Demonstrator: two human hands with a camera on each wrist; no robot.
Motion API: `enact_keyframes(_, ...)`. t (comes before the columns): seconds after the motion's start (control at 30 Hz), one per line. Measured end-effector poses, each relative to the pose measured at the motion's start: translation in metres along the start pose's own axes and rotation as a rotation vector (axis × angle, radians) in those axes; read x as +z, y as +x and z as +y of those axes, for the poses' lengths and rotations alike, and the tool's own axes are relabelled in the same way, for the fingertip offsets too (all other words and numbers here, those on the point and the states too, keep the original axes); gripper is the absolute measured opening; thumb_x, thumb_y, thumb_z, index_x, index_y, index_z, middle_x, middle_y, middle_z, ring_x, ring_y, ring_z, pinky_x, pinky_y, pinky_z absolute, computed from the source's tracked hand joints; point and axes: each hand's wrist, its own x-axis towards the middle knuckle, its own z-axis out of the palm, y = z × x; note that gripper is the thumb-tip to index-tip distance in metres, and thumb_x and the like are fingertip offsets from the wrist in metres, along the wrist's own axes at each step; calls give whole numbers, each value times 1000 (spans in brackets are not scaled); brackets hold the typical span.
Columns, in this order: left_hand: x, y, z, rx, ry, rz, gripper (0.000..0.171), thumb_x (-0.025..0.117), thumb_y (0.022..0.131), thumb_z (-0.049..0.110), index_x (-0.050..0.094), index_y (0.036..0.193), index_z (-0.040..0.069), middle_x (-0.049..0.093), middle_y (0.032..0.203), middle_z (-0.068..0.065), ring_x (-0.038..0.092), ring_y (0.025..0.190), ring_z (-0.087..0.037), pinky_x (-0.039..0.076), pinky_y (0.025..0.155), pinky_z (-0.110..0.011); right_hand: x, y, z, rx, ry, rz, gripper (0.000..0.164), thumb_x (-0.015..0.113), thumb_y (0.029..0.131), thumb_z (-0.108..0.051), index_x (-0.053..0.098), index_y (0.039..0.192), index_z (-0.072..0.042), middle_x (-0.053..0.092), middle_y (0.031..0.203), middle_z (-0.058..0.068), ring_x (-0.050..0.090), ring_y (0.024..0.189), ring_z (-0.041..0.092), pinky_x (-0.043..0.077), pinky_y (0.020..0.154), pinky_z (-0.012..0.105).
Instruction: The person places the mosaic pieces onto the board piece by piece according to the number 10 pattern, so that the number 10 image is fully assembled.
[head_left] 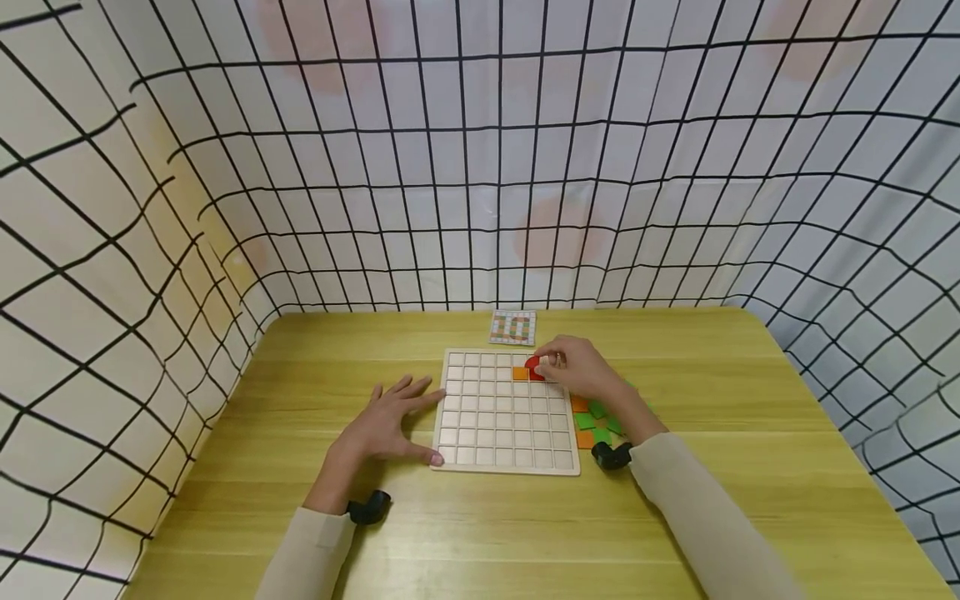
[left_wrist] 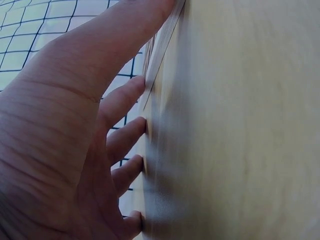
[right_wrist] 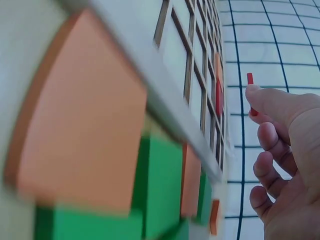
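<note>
A pale wooden grid board (head_left: 486,422) lies on the table. My left hand (head_left: 386,423) rests beside it, fingers spread, with thumb and index fingertip at its left edge. Over the board's upper right part, my right hand (head_left: 581,368) pinches a small thin red tile (right_wrist: 250,79) between thumb and index finger. The tile appears edge-on in the right wrist view, raised off the board. Under that hand, another red tile (right_wrist: 219,97) sits in a cell next to an orange tile (head_left: 521,374). The right hand's other fingers are curled.
Loose green tiles (head_left: 586,421) and orange tiles (head_left: 584,439) lie along the board's right side, partly under my right forearm. A small patterned card (head_left: 513,327) lies behind the board. White walls with black netting (head_left: 480,158) enclose the wooden table (head_left: 480,542).
</note>
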Motion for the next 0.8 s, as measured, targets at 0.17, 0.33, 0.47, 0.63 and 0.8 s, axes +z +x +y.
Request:
enact_keyframes(0.17, 0, 0, 1, 4, 4, -3, 111, 80, 64, 81, 41, 158, 35, 26, 171, -3, 15, 160, -39, 4, 122, -75, 13, 11, -3, -22, -5, -19, 25, 73, 98, -28, 76, 117, -13, 59, 87, 0, 47, 72, 18, 43, 65, 32)
enact_keyframes(0.33, -1, 0, 1, 2, 7, -7, 112, 81, 64, 80, 41, 159, 35, 26, 171, -4, 15, 160, -40, 4, 122, -75, 23, 18, -10, -26, 23, -57, 26, 74, 97, -27, 76, 119, -13, 59, 84, 0, 47, 70, 17, 46, 69, 31)
enact_keyframes(0.47, -2, 0, 1, 0, 7, -5, 111, 81, 64, 79, 42, 158, 35, 27, 171, -5, 15, 160, -40, 4, 122, -75, 27, 20, -16, -28, 21, -66, 26, 75, 96, -26, 77, 118, -12, 56, 77, 1, 44, 65, 16, 44, 66, 30)
enact_keyframes(0.63, -3, 0, 3, 2, 2, -2, 110, 81, 64, 79, 44, 158, 34, 29, 170, -7, 17, 159, -41, 5, 121, -76, 30, 20, -23, -21, -13, -55, 25, 77, 95, -27, 77, 116, -13, 56, 74, 0, 45, 64, 16, 40, 62, 29)
enact_keyframes(0.8, -3, 1, 3, 4, 5, -1, 109, 82, 65, 78, 44, 157, 33, 29, 170, -7, 17, 159, -41, 4, 121, -76, 32, 22, -24, -22, -47, -59, 27, 77, 95, -29, 78, 118, -15, 58, 74, -1, 47, 67, 16, 39, 62, 29)
